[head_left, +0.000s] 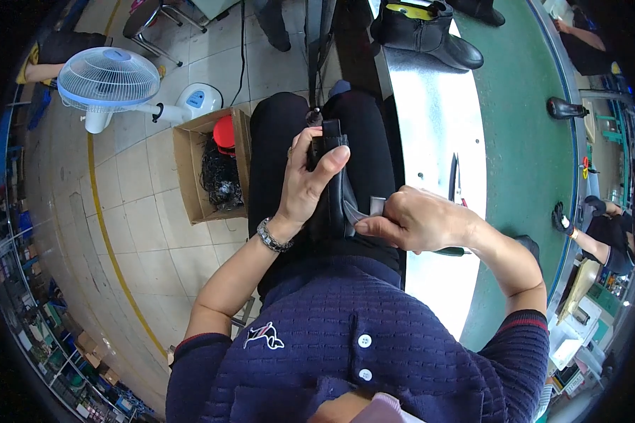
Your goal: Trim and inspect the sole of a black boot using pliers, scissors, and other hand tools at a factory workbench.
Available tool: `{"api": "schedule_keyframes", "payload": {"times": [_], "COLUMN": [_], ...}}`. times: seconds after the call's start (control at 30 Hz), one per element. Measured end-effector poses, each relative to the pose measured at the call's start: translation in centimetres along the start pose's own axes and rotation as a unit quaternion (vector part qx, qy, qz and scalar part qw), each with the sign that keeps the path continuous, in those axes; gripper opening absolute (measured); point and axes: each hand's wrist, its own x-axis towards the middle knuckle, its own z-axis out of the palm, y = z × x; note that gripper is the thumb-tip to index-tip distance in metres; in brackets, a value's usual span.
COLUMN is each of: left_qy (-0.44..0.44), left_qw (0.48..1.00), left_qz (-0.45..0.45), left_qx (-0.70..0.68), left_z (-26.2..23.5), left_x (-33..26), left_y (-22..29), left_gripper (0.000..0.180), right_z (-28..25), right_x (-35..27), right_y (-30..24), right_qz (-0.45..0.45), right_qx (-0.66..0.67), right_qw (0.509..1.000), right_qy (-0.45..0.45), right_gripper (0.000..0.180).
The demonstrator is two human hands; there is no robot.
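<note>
A black leather boot or boot part (324, 206) stands lengthwise over my lap, partly hidden by my hands. My left hand (306, 176) is closed around its upper end, with the thumb pressed along the near side. My right hand (425, 220) is closed in a pinch on a flat grey strip (357, 213). The strip curves out from the boot's right side, and a lighter squared end shows by my fingers. I cannot make out whether the strip is fixed to the boot. Just past the boot's far end, a dark rounded metal tip (315, 116) shows on an upright post.
A shiny metal bench (437, 113) runs along my right, with scissors or snips (456, 178) lying on it. Black ankle boots (430, 39) stand at its far end. To my left are a cardboard box (188, 176) of black scraps and a white-blue fan (109, 81). Other people work at the far right.
</note>
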Motion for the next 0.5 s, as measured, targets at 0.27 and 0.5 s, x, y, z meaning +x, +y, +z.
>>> {"api": "schedule_keyframes", "payload": {"times": [0.27, 0.5], "left_qy": [0.011, -0.17], "left_qw": [0.996, 0.972], "left_qz": [-0.046, 0.042], "left_qx": [-0.069, -0.154], "left_z": [-0.2, -3.5], "left_x": [1.9, 0.5], "left_y": [0.6, -3.3], "left_gripper": [0.042, 0.1], "right_z": [2.8, 4.9], "right_x": [2.4, 2.2], "right_y": [2.6, 3.0], "right_qz": [-0.056, -0.097], "right_qx": [0.353, 0.459], "right_qw": [0.934, 0.882], "right_qy": [0.007, 0.049], "right_gripper": [0.063, 0.062]}}
